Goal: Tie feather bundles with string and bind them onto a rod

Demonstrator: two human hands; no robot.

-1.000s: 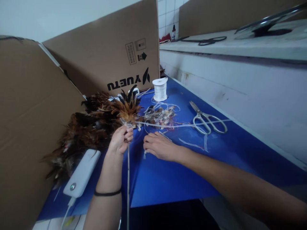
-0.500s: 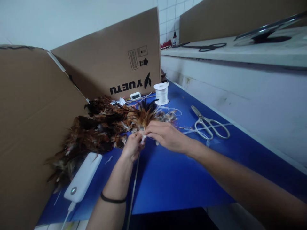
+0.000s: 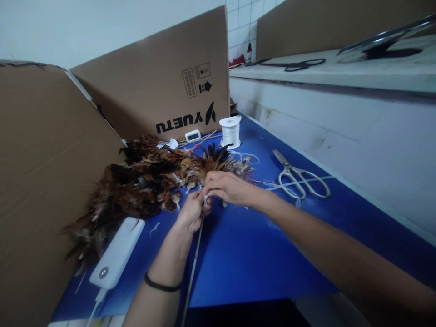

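Head view: my left hand [image 3: 193, 210] is closed round the top of a thin stick [image 3: 193, 272], which runs down toward the table's near edge. White ribbon [image 3: 205, 200] shows at the fingertips. My right hand [image 3: 229, 187] meets the left there, its fingers pinched together at the ribbon; their exact hold is hidden. Just beyond the hands fans a bunch of brown and black feathers [image 3: 217, 156], its base covered by my fingers. A pile of similar feather bunches [image 3: 132, 188] lies left of the hands.
Metal scissors [image 3: 301, 177] lie at right across a white ribbon strand. Behind stands a white ribbon spool [image 3: 230, 132] near a small digital display [image 3: 193, 136]. A white power bank [image 3: 117, 254] with cable is at left. Cardboard panels [image 3: 153, 86] wall the blue table [image 3: 259, 263].
The right hand has drawn closer over the left, and both fingertips have shifted slightly. The feather bunch has tilted to the right, and less white ribbon shows. The view has moved a little.
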